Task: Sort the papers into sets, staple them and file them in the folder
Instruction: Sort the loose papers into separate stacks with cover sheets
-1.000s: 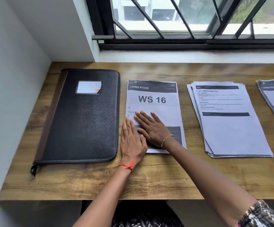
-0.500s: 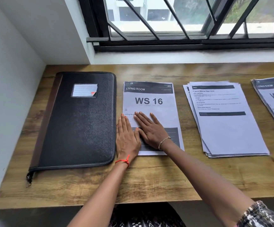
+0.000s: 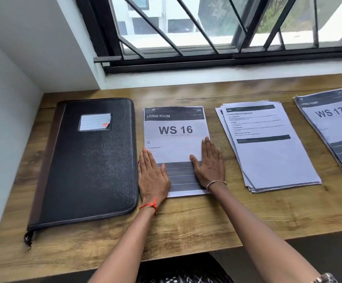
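Hands: left hand (image 3: 152, 177) and right hand (image 3: 210, 165) lie flat and apart, fingers spread, gripping nothing, pressing the WS 16 sheet's (image 3: 176, 137) side edges.
Done: three piles laid out, I'd say; middle stack (image 3: 268, 156), WS 17 pile (image 3: 333, 127) toward the table's (image 3: 186, 227) right edge.
Left: stapling, filing; no stapler visible.
Folder (image 3: 88, 160): closed, table's left end, just beside the sheet.
Room: front edge bare.
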The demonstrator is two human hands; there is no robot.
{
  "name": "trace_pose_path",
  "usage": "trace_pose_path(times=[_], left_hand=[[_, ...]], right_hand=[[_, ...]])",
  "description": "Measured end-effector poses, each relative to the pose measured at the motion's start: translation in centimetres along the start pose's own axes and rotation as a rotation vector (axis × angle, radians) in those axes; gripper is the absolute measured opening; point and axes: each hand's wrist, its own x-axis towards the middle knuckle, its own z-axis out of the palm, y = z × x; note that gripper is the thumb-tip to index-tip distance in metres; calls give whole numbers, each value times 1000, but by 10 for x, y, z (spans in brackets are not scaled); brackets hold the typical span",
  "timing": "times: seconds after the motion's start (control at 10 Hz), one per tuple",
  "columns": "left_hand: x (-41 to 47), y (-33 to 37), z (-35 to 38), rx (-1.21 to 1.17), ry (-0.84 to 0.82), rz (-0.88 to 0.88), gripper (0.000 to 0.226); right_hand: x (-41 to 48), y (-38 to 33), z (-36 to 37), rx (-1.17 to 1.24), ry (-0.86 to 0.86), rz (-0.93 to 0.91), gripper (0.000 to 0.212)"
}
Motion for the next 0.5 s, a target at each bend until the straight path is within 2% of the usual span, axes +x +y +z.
trace_pose_path(times=[0.5], left_hand=[[-1, 0, -2, -28, -20, -8, 74]], right_hand=[[0, 0, 0, -11, 15, 33, 89]])
